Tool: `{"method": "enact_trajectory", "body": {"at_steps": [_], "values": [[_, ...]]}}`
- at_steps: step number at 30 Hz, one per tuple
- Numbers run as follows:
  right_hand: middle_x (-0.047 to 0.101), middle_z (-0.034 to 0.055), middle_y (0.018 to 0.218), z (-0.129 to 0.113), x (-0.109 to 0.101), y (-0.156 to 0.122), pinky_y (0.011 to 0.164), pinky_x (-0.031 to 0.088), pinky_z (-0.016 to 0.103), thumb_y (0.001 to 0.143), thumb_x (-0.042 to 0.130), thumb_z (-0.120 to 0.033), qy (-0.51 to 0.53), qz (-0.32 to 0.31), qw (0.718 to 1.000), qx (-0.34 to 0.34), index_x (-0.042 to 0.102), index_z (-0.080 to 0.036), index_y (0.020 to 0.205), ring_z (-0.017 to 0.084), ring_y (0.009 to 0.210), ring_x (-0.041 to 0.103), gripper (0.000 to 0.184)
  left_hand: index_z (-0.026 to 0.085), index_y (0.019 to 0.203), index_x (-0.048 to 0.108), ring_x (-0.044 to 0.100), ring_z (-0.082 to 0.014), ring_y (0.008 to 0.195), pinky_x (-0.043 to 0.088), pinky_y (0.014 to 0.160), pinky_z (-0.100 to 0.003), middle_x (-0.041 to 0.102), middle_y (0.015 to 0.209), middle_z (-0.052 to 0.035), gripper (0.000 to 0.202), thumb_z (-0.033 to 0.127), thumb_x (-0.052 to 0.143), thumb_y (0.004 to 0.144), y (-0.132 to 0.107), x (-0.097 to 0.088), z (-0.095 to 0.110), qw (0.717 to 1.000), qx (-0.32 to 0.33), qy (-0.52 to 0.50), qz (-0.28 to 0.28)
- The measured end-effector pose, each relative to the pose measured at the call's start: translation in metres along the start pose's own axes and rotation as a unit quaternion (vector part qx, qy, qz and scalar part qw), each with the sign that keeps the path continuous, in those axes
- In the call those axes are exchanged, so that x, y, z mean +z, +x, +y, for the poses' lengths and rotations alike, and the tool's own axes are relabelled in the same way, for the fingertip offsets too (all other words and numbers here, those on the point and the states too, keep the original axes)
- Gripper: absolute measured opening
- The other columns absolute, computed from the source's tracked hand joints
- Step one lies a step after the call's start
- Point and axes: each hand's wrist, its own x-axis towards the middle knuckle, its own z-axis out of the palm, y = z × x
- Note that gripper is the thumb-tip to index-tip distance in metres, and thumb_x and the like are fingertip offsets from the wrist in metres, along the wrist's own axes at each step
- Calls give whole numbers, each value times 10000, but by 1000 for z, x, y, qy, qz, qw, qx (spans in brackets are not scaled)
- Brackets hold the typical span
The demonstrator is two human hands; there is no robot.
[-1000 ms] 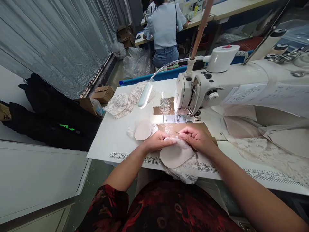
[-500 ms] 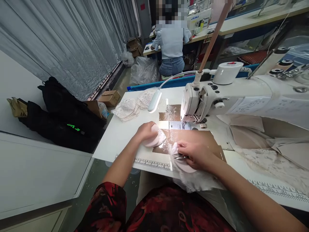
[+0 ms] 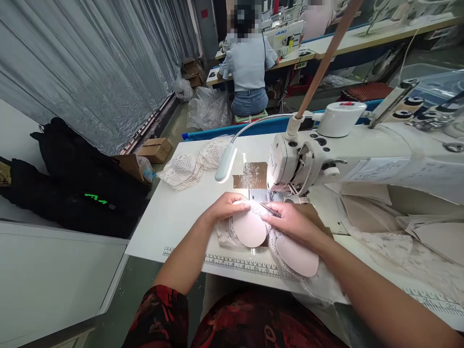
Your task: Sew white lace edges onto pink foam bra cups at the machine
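Observation:
My left hand (image 3: 227, 207) is closed, its thumb and fingers pinching the top edge of a pale pink bra cup (image 3: 250, 229) trimmed with white lace. My right hand (image 3: 292, 221) is closed around small metal snips (image 3: 271, 210), their tips pointing left at the cup's lace edge. Its thumb also rests by that edge. A second pink cup (image 3: 297, 256) with lace hangs below my right hand, over the table's front edge. Just beyond both hands stands the needle end of a white sewing machine (image 3: 286, 162).
Stacks of lace pieces (image 3: 183, 170) lie at the table's back left. A lit lamp (image 3: 225, 164) on a bendy neck hangs over the table (image 3: 163, 217). More cups and lace (image 3: 391, 232) lie to the right. A co-worker (image 3: 250, 63) sits ahead at another machine.
My hands have come together; the left has brought its cup right, next to the right hand. The right hand and snips have moved up to the cup's lace edge. The view has shifted slightly.

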Motion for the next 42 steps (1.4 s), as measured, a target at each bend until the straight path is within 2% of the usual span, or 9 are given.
{"method": "enact_trajectory", "body": {"at_steps": [7,9,12,18,22,26,33,39,42], "values": [[688,46,804,3,2,0,736,514,367,830,548,-423,25,15,999,-28,703,-195,978,246,846,626,313,158,1052,650,578,-194,944,434,840,-273,651,1032,-65,434,388,742,696,-3,13,4,977,108,175,63],[685,48,812,3,3,0,728,510,363,842,531,-430,23,13,999,-25,703,-195,954,236,829,623,312,160,988,651,566,-170,842,433,742,-254,645,930,-41,400,419,738,696,-3,17,3,977,90,179,73],[682,52,853,1,3,-1,712,501,347,855,520,-421,18,5,1000,-20,690,-188,936,220,810,615,300,140,834,634,520,-123,698,391,618,-223,597,768,-7,300,414,704,735,-1,20,0,994,46,93,23],[669,64,1009,4,-2,-4,789,491,343,848,547,-471,44,-6,999,-14,627,-210,1053,225,926,616,342,115,815,683,561,-137,720,425,670,-250,647,774,-37,285,368,751,702,0,19,3,998,-21,-36,-54],[679,85,1007,9,-13,-7,796,494,382,883,468,-510,45,-6,999,12,594,-216,1190,249,937,624,443,134,815,727,580,-149,742,443,714,-269,677,773,-35,265,373,752,703,-1,21,7,997,-30,-28,-64],[665,72,1110,9,-20,-5,910,449,383,867,518,-483,5,-43,999,-22,659,-238,1116,253,1058,587,377,146,801,737,560,-139,727,428,680,-257,668,768,-28,258,389,740,713,-2,22,6,997,-23,-16,-78],[601,14,729,2,-15,-2,577,437,276,831,576,-480,9,-82,996,-23,658,-189,992,135,635,534,343,116,780,717,470,-104,638,347,588,-237,565,659,-1,328,436,731,710,0,19,-2,991,-39,-16,-127],[652,49,826,2,-8,-2,647,458,298,829,571,-474,-12,-51,998,-36,676,-190,899,169,737,580,311,106,642,652,350,-70,562,252,505,-223,436,573,32,381,475,717,708,-1,20,2,989,-33,1,-142],[666,53,826,3,-8,-1,659,454,304,837,559,-455,-31,-34,998,-40,684,-194,849,176,747,591,290,105,662,667,373,-72,561,270,498,-216,466,578,26,382,481,729,691,-2,20,5,990,-51,9,-129]]}}
